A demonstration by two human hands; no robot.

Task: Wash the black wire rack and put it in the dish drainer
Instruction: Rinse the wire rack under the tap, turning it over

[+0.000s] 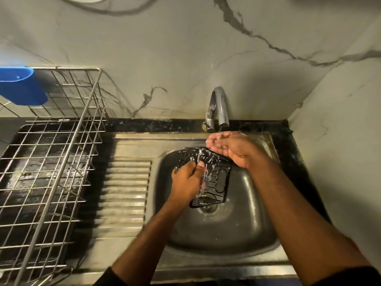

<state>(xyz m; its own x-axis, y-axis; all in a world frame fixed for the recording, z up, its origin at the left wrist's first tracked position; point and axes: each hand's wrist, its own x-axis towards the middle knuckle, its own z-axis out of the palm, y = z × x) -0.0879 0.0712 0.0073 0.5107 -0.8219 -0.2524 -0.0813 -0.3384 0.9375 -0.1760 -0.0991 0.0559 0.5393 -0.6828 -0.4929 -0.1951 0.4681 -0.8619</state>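
The black wire rack (214,178) hung over the sink (206,240) basin, its long axis running from the far rim, near the tap (219,108), down toward the drain (208,209) at the basin's middle. Its far end sat higher and its near end dipped just above the drain, with foam clinging to the wires. The left hand (188,180) gripped the rack's left edge, fingers curled around the wires. The right hand (231,146) was cupped under the spout at the basin's far rim, fingers loosely bent, touching the rack's far end; whether it clasped the wire could not be told. The dish drainer (51,162) stood on the counter's left side, a blue holder (22,85) hooked at its far left corner.
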